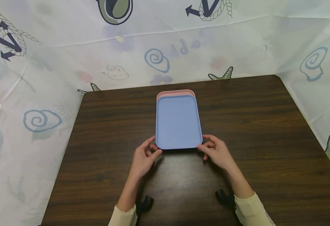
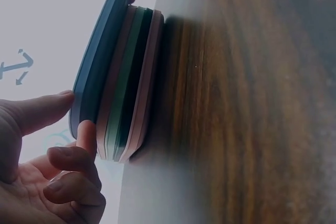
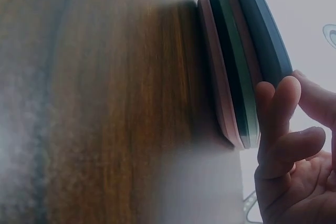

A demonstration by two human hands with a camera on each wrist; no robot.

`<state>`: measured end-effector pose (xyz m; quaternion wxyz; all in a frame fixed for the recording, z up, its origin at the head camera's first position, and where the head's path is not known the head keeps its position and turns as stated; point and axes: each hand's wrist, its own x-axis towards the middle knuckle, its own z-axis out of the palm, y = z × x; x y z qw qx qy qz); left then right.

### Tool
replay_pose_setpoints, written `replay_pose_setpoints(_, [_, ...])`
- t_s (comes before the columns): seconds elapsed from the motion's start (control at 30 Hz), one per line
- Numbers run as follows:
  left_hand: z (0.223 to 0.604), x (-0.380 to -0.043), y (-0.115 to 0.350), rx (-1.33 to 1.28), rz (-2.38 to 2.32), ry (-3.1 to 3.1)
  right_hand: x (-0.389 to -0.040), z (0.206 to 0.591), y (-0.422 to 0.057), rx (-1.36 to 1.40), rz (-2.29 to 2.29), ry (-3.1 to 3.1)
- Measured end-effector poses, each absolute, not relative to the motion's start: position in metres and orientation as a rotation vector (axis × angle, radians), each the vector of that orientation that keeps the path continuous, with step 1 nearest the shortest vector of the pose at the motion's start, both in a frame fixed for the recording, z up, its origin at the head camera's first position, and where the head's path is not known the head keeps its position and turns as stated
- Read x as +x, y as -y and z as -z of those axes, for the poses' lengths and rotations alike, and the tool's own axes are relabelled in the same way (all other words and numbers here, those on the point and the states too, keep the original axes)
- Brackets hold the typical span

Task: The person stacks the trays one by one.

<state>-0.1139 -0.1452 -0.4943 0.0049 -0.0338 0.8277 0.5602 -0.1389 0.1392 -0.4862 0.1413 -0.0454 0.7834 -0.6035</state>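
A blue tray (image 1: 179,122) tops a stack of shallow rounded trays. Behind its far edge shows the rim of a pink tray (image 1: 176,93). From the side, the left wrist view shows a green tray (image 2: 125,85) lower in the pile and another pink tray (image 2: 144,87) at the bottom, with a dark band between them. My left hand (image 1: 143,159) pinches the blue tray's near left corner between thumb and fingers. At the near right corner my right hand (image 1: 216,152) grips the same tray. The blue tray is shifted toward me over the stack.
The stack stands on a dark wood-grain table (image 1: 119,116). A pale printed cloth (image 1: 187,47) hangs behind the table and along both sides. Black straps (image 1: 144,204) sit at both wrists, by the cream sleeves (image 1: 124,216).
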Motion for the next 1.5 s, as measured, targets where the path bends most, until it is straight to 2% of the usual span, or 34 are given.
replay_pose_setpoints(0.17, [0.473,-0.114,0.139,-0.092,-1.747,-2.587,-0.148,0.509,-0.142,-0.123,1.736,-2.298])
replay_pose_setpoints(0.5, [0.51,-0.129,0.147,-0.076,-1.786,-2.615,-0.155,0.513,-0.141,-0.046,1.678,-2.426])
replay_pose_setpoints(1.5, [0.515,-0.143,0.144,-0.062,-1.717,-2.631,-0.165,0.516,-0.133,0.039,1.618,-2.619])
